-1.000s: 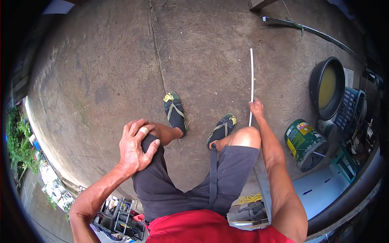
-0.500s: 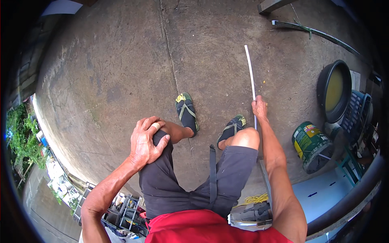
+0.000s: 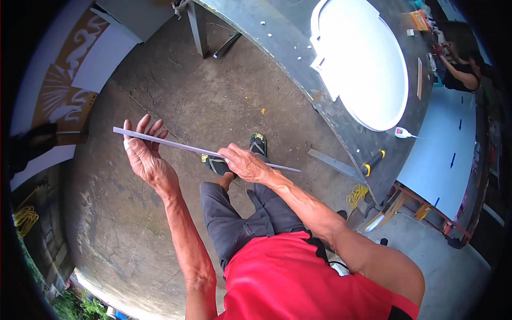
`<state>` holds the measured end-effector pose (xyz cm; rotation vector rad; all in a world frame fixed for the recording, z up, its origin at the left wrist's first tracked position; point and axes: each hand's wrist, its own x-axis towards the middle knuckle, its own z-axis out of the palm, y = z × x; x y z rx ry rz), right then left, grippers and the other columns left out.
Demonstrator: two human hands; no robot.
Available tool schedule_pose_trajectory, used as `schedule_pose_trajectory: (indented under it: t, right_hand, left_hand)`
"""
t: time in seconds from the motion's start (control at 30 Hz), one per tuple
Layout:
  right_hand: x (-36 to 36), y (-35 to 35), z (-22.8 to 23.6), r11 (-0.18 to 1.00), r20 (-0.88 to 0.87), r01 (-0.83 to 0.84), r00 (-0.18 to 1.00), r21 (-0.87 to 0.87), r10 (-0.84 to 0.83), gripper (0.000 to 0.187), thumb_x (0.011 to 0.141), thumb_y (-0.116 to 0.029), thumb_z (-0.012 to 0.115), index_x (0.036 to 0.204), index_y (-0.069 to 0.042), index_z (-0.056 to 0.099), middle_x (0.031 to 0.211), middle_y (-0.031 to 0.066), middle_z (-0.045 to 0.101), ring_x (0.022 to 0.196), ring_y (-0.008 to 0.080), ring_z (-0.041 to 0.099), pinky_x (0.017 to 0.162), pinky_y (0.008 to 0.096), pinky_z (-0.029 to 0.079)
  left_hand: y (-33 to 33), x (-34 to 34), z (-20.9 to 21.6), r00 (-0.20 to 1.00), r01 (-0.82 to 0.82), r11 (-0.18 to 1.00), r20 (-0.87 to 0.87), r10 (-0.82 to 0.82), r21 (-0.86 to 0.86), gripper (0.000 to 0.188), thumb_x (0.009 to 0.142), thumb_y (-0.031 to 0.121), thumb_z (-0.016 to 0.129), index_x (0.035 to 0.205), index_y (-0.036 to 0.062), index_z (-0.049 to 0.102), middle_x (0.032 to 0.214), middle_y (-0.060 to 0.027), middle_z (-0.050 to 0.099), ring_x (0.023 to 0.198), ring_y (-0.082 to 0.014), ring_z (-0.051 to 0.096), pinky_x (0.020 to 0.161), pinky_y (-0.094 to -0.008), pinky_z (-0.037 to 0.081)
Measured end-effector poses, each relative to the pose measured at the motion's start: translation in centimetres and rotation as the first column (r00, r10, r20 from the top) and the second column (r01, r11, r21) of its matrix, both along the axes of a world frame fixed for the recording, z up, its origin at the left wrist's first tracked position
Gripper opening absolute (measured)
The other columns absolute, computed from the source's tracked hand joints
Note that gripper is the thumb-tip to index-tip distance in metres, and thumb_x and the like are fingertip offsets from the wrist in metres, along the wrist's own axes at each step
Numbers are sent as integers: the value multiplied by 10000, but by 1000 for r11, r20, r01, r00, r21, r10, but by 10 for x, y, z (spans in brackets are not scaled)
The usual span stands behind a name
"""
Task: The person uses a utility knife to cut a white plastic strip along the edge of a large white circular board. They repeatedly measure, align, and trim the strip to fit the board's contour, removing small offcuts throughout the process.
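Observation:
A long, thin white strip (image 3: pixel 178 145) slants across in front of me, its left end higher in the picture than its right. My right hand (image 3: pixel 246 162) is closed round it a little right of its middle. Close to the left end, my left hand (image 3: pixel 152 160) has the strip between thumb and fingers, the fingertips loosely spread behind it. A pale band circles one finger of that hand. Below the strip are my sandalled feet (image 3: pixel 257 145) on the concrete floor.
At the right stands a dark table (image 3: pixel 341 120) with a large white rounded panel (image 3: pixel 368 58), white scraps and a black-and-yellow tool (image 3: pixel 373 163). A metal straightedge (image 3: pixel 336 164) juts from its edge. Beyond, a person (image 3: pixel 464 72) works. Decorated panels (image 3: pixel 66 98) stand at the left.
My left hand has left my knee and come to the strip's left end. My right hand has lifted the strip across me. The view has turned, bringing the table in at the right.

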<state>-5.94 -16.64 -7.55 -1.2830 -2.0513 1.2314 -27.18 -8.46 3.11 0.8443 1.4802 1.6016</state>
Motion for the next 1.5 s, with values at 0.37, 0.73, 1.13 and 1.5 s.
schedule_pose_trajectory:
  t: [0.37, 0.73, 1.13, 1.5]
  right_hand:
    - [105, -81, 158, 801, -74, 592, 798, -96, -598, 270, 1026, -193, 598, 1206, 8, 592, 1000, 221, 707, 929, 425, 709, 726, 449, 563]
    - [144, -40, 153, 390, 118, 899, 373, 200, -920, 107, 976, -86, 621, 1065, -32, 595, 762, 202, 658, 685, 399, 673, 553, 466, 497]
    - [83, 28, 109, -27, 275, 927, -139, 374, -951, 93, 958, -145, 641, 961, -58, 607, 749, 155, 651, 616, 364, 654, 527, 457, 499]
    - [56, 57, 99, -194, 410, 939, -302, 285, -860, 131, 965, -183, 616, 1055, -88, 609, 808, 130, 671, 646, 344, 669, 533, 443, 526]
  left_hand:
    - [36, 140, 82, 630, 732, 681, 390, -672, -9, 239, 1048, 240, 596, 1093, 17, 669, 934, -113, 741, 846, -192, 722, 792, -337, 588]
    - [66, 272, 53, 263, 895, 189, 138, -955, -404, 286, 958, 173, 722, 1171, -18, 717, 896, -71, 742, 764, -118, 693, 626, -268, 572]
    - [206, 341, 15, -360, 896, -110, -558, -747, -431, 232, 850, 230, 788, 1041, 99, 806, 863, -136, 772, 706, -196, 726, 699, -334, 574]
    - [210, 388, -16, -665, 737, -393, -485, -568, -550, 210, 823, 228, 794, 1007, 129, 811, 893, -104, 774, 794, -237, 745, 774, -344, 577]
